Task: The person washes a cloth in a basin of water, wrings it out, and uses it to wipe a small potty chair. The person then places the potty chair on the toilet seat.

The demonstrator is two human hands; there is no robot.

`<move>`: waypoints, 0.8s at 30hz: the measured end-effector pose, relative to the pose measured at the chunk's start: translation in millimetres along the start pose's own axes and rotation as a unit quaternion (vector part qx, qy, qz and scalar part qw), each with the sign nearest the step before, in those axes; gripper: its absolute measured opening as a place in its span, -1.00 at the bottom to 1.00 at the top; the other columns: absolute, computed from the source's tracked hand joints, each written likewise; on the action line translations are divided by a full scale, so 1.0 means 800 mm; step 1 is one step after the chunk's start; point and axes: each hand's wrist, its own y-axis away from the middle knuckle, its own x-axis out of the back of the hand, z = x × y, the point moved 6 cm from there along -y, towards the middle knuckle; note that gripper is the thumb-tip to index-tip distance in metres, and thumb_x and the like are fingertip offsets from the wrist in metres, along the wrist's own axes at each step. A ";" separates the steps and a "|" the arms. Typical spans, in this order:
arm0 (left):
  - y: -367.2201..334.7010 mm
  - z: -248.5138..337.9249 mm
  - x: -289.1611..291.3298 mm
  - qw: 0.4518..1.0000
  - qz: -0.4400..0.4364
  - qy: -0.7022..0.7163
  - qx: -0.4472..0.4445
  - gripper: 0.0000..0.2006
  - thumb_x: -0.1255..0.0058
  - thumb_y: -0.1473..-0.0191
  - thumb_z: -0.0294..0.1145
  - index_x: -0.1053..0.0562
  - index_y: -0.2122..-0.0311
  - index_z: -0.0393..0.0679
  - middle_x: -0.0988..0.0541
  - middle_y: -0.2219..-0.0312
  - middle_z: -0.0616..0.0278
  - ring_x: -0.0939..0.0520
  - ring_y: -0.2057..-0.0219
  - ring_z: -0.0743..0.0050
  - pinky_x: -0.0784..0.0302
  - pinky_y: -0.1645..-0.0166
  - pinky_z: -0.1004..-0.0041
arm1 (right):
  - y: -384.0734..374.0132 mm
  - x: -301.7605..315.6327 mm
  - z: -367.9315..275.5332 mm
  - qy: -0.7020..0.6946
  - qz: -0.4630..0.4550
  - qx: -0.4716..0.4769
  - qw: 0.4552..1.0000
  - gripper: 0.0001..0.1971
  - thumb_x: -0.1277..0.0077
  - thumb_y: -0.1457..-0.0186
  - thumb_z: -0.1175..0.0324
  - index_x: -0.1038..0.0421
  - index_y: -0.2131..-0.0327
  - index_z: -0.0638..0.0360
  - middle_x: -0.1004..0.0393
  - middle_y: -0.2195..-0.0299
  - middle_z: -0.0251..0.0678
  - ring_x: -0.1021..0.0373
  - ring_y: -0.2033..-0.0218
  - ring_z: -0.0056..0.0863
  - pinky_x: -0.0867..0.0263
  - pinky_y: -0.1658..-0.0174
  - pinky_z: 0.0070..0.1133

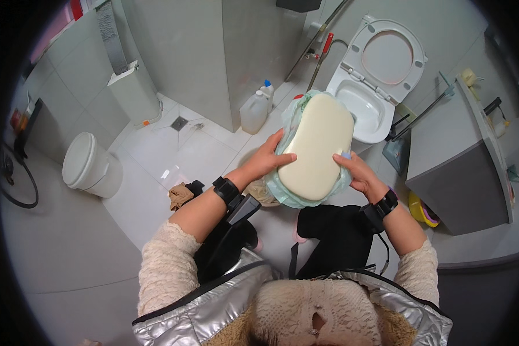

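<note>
A cream, smooth pad with a slightly waisted outline (319,147) is held up in front of me, tilted lengthwise away. Thin pale green, see-through plastic (297,199) ruffles out around its edge. On the left side my left hand (265,158) grips it, thumb over the cream face and fingers behind. The opposite edge is in my right hand (360,173), thumb on top beside a small blue piece (346,155). What lies under the pad is hidden, as are most of the fingertips. Partly covered below it is a round basin (263,193) with pale cloth-like contents.
Ahead right stands a toilet (366,104) with its lid up. A clear jug (254,112) and a blue-capped bottle (267,90) are beside the wall corner. At left are a lidded white bucket (92,164) and a slim bin (134,92). A grey cabinet (464,179) juts in at right.
</note>
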 end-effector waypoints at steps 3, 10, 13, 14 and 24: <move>-0.012 -0.015 0.007 1.000 -0.008 -0.020 -0.001 -0.22 -0.05 0.04 -0.13 -0.01 -0.21 -0.25 -0.11 -0.11 -0.08 -0.14 -0.17 0.13 -0.04 -0.21 0.33 | -0.013 0.012 0.008 0.017 0.058 -0.021 0.998 -0.49 -0.06 -0.05 0.28 -0.14 -0.01 0.32 -0.37 0.12 -0.21 -0.39 0.14 -0.47 -0.38 0.11 -0.51; -0.013 -0.040 -0.007 0.995 0.025 -0.090 0.023 -0.34 -0.04 0.05 -0.13 -0.17 -0.16 -0.14 -0.26 0.09 -0.04 -0.28 0.00 0.07 -0.15 -0.12 0.30 | -0.018 0.028 0.029 0.100 0.153 -0.046 0.982 -0.40 -0.07 -0.04 0.30 0.01 -0.05 0.34 -0.27 0.04 -0.13 -0.34 0.09 -0.38 -0.32 0.05 -0.48; -0.008 -0.037 -0.023 0.978 0.040 -0.203 0.003 -0.38 -0.03 0.03 -0.15 -0.21 -0.14 -0.13 -0.29 0.22 0.07 -0.32 0.09 0.18 -0.18 -0.06 0.36 | -0.014 0.041 0.037 0.094 0.161 -0.037 0.982 -0.42 -0.07 -0.04 0.34 -0.03 -0.04 0.40 -0.29 0.05 -0.10 -0.32 0.06 -0.35 -0.31 0.03 -0.46; -0.007 -0.033 -0.029 0.976 0.043 -0.213 -0.018 -0.41 -0.04 0.04 -0.15 -0.26 -0.12 -0.07 -0.27 0.26 0.09 -0.31 0.12 0.18 -0.19 -0.02 0.35 | -0.011 0.046 0.039 0.079 0.159 -0.034 0.984 -0.44 -0.07 -0.03 0.35 -0.06 -0.03 0.42 -0.30 0.07 -0.09 -0.31 0.05 -0.34 -0.31 0.03 -0.45; -0.012 -0.012 -0.002 0.996 0.052 -0.072 -0.025 -0.43 -0.06 0.08 -0.20 -0.30 -0.08 -0.13 -0.30 0.20 0.04 -0.33 0.09 0.17 -0.21 -0.05 0.36 | 0.018 0.027 0.030 -0.031 0.012 -0.004 0.999 -0.54 0.00 -0.09 0.34 -0.18 -0.04 0.31 -0.37 0.06 -0.22 -0.36 0.07 -0.45 -0.32 0.01 -0.47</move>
